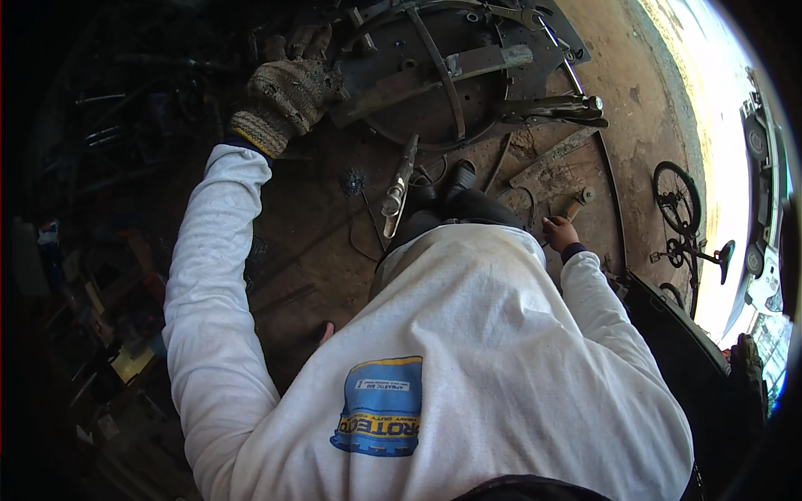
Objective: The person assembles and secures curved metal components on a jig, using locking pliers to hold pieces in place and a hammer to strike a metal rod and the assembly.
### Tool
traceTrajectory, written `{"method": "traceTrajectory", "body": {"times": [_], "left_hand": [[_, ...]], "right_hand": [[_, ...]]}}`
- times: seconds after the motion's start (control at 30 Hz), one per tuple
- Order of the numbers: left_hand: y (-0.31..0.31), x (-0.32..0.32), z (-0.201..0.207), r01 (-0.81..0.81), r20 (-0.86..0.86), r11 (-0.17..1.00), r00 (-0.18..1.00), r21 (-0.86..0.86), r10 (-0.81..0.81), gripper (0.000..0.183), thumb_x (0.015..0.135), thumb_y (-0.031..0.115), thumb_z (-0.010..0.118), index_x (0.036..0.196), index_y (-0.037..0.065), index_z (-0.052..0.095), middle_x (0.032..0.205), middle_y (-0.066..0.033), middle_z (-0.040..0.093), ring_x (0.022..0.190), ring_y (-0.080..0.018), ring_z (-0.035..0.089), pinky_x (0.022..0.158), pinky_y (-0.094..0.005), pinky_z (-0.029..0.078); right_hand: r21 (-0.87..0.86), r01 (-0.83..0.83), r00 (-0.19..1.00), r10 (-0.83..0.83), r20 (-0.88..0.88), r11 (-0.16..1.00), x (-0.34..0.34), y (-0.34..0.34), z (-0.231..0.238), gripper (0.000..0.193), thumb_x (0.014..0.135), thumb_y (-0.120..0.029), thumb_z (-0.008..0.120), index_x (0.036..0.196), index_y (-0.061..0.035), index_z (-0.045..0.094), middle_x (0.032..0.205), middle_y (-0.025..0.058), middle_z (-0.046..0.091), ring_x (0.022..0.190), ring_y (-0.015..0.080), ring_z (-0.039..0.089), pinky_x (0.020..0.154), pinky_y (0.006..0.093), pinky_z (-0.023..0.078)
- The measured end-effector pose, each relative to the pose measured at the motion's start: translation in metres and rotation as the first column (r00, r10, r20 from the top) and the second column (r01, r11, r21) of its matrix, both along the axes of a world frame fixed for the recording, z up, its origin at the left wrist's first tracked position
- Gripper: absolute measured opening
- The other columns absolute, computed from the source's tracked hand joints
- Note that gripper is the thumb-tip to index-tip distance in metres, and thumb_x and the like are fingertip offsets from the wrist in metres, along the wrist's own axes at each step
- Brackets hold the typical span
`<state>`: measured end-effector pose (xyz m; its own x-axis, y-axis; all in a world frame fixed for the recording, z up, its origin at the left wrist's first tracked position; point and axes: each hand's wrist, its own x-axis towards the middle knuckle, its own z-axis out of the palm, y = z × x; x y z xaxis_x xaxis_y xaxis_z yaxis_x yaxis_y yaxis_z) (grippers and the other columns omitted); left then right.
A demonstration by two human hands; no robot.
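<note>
My left hand (288, 92), in a grey-brown knitted glove, is at the left side of a dark round metal assembly (393, 58). Its fingers stretch away from me, and the thumb side is against the end of a flat metal bar (368, 102) lying across the assembly. Shadow hides part of the fingertips. My right hand (558, 232) is bare and low at my right side, fingers curled; what they hold, if anything, cannot be made out. Just beyond it is a tan tool-like piece with a round metal end (578, 203).
Locking pliers (555, 108) grip the assembly's right side; another pair (399, 190) juts toward me. A wrench (528, 17) lies on top. Metal strips (555, 157) and cables lie on the dirt floor. A bicycle (681, 217) stands right. A fingertip (327, 332), owner unclear, shows beside my shirt.
</note>
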<state>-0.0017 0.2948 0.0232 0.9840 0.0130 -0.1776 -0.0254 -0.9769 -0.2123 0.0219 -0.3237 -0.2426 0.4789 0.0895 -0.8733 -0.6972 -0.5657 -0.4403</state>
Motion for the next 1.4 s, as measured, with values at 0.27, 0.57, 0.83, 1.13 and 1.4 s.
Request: {"method": "traceTrajectory", "body": {"times": [0.27,0.57,0.83,1.13,1.4], "left_hand": [[0.004,-0.025,-0.016,-0.055,0.086,0.998,0.995,0.011,0.054,0.029,0.09,0.026,0.063,0.115,0.011,0.062,0.113,-0.0122,0.063,0.102,-0.0269,0.063,0.08,-0.0405,0.057],[-0.001,-0.05,-0.028,-0.053,0.345,0.998,0.937,-0.029,0.06,0.029,0.089,0.024,0.064,0.114,0.01,0.062,0.113,-0.013,0.063,0.103,-0.0266,0.062,0.081,-0.0404,0.057],[0.014,-0.072,-0.086,-0.028,0.653,0.966,0.732,-0.255,0.194,0.028,0.089,0.023,0.065,0.114,0.008,0.061,0.113,-0.0137,0.062,0.103,-0.0264,0.062,0.083,-0.0404,0.057],[0.034,-0.115,-0.14,0.268,0.345,0.245,0.449,-0.932,0.824,0.025,0.09,0.013,0.064,0.112,0.001,0.06,0.11,-0.015,0.062,0.103,-0.0252,0.062,0.093,-0.0419,0.054],[0.08,-0.117,-0.145,0.226,0.229,0.143,0.422,-0.964,0.877,0.025,0.093,0.012,0.06,0.115,0.0,0.059,0.113,-0.0144,0.062,0.102,-0.0236,0.063,0.091,-0.0409,0.054]], "right_hand": [[-0.141,-0.37,0.907,0.39,0.161,0.918,0.068,0.049,-0.006,0.041,0.091,-0.037,0.064,0.113,-0.0026,0.066,0.097,0.0109,0.071,0.086,0.0203,0.066,0.075,0.0345,0.053],[-0.041,-0.326,0.942,0.328,0.067,0.945,0.101,0.055,0.021,0.039,0.093,-0.032,0.063,0.117,-0.0006,0.063,0.092,0.0059,0.066,0.079,0.0159,0.061,0.071,0.0301,0.05],[-0.183,-0.27,0.963,0.268,-0.037,0.945,0.081,0.024,0.054,0.042,0.092,-0.031,0.066,0.121,-0.0015,0.061,0.09,0.0068,0.067,0.074,0.0146,0.061,0.063,0.0297,0.05],[-0.493,-0.441,0.887,0.448,-0.111,0.75,-0.04,0.054,0.125,0.042,0.09,-0.035,0.065,0.115,-0.0026,0.065,0.094,0.0096,0.068,0.074,0.0175,0.063,0.068,0.032,0.052],[-0.483,-0.386,0.915,0.392,-0.094,0.786,-0.1,0.095,0.133,0.039,0.091,-0.035,0.065,0.115,-0.0039,0.065,0.096,0.0108,0.069,0.079,0.0204,0.067,0.072,0.0335,0.053]]}}
